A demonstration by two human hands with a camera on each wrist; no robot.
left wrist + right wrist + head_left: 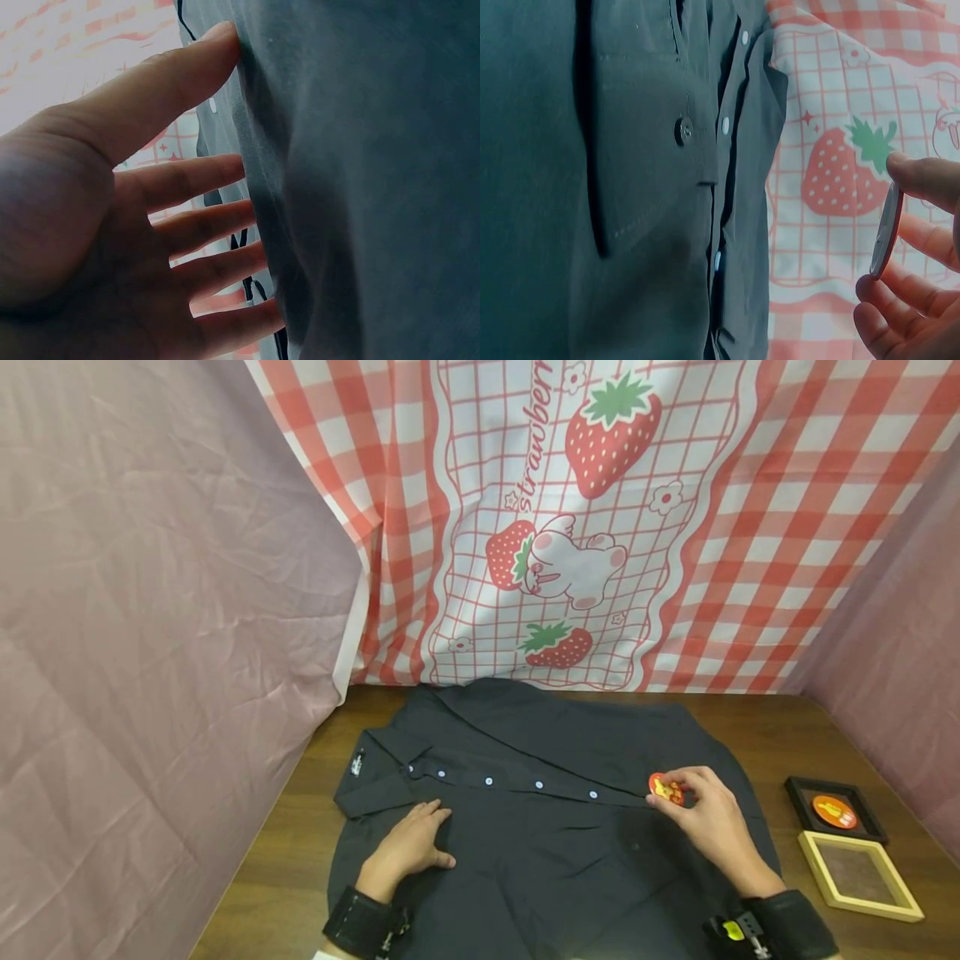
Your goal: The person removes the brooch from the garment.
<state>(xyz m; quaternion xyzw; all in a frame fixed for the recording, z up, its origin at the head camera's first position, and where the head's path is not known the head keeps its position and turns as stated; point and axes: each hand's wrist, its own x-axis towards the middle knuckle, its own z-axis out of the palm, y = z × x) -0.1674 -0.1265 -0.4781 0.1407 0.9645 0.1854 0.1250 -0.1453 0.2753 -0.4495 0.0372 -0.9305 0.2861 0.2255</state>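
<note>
A black button-up shirt (525, 860) lies spread out, its collar (382, 768) at the left and a row of pale buttons (489, 782) running across it. Thumb and fingertips of my right hand (708, 818) pinch a round red badge (660, 788) with a yellow design, held over the shirt's right part. Seen edge-on in the right wrist view, the badge (887, 229) shows a silvery back. My left hand (408, 847) rests on the shirt below the collar, fingers straight and spread. A flapped, buttoned pocket (649, 142) shows on the shirt in the right wrist view.
On the wooden table (270, 852), to the right of the shirt, an orange round badge (834, 812) lies in a black square frame (873, 822). A light wood frame (862, 906) adjoins it. Checked strawberry cloth (810, 527) hangs behind, with pink cloth (150, 652) at the left.
</note>
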